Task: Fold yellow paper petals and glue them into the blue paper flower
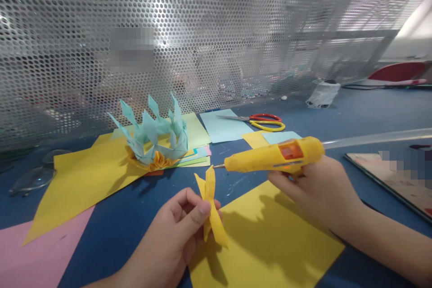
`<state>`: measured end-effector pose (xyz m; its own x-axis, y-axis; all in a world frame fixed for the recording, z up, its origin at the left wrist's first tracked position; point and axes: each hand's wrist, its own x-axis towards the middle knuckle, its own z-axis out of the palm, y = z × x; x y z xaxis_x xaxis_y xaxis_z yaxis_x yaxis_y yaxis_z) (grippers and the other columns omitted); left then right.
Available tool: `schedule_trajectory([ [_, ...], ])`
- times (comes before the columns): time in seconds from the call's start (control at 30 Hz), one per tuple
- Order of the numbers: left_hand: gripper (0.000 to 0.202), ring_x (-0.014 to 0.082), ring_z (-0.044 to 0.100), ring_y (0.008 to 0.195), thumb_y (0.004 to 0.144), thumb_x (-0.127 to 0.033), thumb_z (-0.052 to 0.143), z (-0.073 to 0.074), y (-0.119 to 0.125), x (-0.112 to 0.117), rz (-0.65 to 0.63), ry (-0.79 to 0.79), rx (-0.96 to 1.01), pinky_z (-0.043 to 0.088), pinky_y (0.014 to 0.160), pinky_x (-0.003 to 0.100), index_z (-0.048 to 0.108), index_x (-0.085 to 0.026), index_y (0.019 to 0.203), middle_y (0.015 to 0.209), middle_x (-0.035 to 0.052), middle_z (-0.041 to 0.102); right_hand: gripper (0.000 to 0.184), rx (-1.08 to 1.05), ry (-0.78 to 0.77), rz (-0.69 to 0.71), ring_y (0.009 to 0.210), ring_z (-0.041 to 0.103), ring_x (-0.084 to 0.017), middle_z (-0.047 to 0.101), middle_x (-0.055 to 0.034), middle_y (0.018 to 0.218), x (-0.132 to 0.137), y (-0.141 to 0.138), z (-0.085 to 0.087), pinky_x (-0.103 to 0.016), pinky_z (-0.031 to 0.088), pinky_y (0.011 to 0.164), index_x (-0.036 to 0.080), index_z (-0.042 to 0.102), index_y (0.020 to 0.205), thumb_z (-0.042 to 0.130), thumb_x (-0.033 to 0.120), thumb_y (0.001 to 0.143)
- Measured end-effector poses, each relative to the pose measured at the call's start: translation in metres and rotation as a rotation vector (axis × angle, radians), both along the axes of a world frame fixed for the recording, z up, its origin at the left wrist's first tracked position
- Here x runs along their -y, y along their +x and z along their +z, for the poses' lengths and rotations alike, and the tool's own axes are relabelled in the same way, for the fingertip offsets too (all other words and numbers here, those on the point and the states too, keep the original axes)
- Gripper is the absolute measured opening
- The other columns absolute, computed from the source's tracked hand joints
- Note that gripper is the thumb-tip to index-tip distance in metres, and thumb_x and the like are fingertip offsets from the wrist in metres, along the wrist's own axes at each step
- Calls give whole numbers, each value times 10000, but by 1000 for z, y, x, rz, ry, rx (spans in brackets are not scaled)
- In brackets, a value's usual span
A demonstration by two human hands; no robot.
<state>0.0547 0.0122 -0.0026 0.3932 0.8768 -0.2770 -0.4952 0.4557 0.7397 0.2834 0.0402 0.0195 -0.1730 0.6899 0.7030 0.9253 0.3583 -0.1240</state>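
My left hand (175,229) pinches a folded yellow paper piece (212,207), held upright above a yellow sheet (270,243). A yellow hot glue gun (273,156) sits in my right hand (317,189), its fingers wrapped round the grip. The gun's metal nozzle points left and ends just above the top of the folded piece. A clear glue stick (378,137) sticks out of the gun's back toward the right.
A light blue paper crown on a yellow paper flower (153,137) stands on stacked coloured sheets. Red and yellow scissors (263,121) lie on a blue sheet behind. A pink sheet (33,252) lies at left, a board (391,175) at right. A perforated metal screen (216,31) closes the back.
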Motion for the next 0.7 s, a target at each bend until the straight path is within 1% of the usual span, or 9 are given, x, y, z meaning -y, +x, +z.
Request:
schedule_trajectory([
  [0.1, 254, 88, 658, 660, 755, -254, 799, 0, 0, 1, 4, -9, 2, 495, 635, 157, 581, -165, 659, 747, 2, 720, 286, 6, 16, 7, 321, 379, -140, 349, 33, 372, 1, -2, 1, -267, 255, 355, 271, 217, 520, 433, 241, 706],
  [0.17, 252, 93, 662, 666, 754, -253, 799, 1, 0, 1, 2, -11, 1, 497, 635, 162, 581, -166, 662, 752, 5, 725, 281, 15, 22, 13, 323, 400, -139, 388, 30, 379, 2, -1, 0, -264, 270, 361, 269, 231, 523, 430, 236, 717],
  [0.3, 264, 88, 651, 656, 741, -256, 810, 0, 0, 0, 5, -5, 2, 487, 627, 156, 575, -169, 657, 723, -3, 716, 166, 44, 20, 30, 429, 556, -176, 557, 7, 468, 4, 2, -3, -266, 386, 429, 261, 389, 566, 444, 250, 722],
  [0.37, 267, 90, 645, 645, 742, -260, 809, -1, 0, 0, -2, -5, 4, 492, 634, 166, 573, -169, 656, 707, 0, 709, 139, 48, 26, 27, 449, 583, -183, 597, 0, 504, 5, 3, -4, -270, 408, 447, 258, 426, 588, 454, 266, 724],
  [0.47, 272, 82, 638, 634, 725, -262, 823, -2, 1, -1, -4, -3, 5, 485, 626, 156, 578, -167, 656, 708, -1, 710, 154, 33, 46, -3, 430, 574, -185, 574, 3, 475, 4, 2, -4, -271, 395, 443, 259, 408, 587, 464, 247, 730],
  [0.57, 264, 76, 643, 642, 730, -258, 820, -1, 1, 0, -1, 2, 11, 479, 620, 144, 581, -170, 660, 738, -2, 724, 174, 15, 68, -24, 395, 544, -179, 532, 4, 441, 4, 1, -3, -266, 348, 406, 261, 381, 580, 459, 229, 732],
  [0.63, 267, 78, 646, 647, 734, -253, 817, 1, 1, 1, 4, -1, 1, 477, 619, 147, 573, -172, 660, 742, -2, 727, 164, 14, 75, -23, 393, 546, -184, 537, -1, 442, 5, 1, -2, -269, 348, 402, 259, 398, 584, 457, 227, 733],
  [0.7, 292, 83, 641, 641, 718, -261, 828, 3, 2, 2, 13, -1, -18, 478, 617, 156, 558, -174, 651, 712, -8, 716, 131, 20, 72, -13, 407, 567, -198, 569, -8, 460, 6, 0, -2, -277, 378, 420, 256, 445, 606, 456, 230, 734],
])
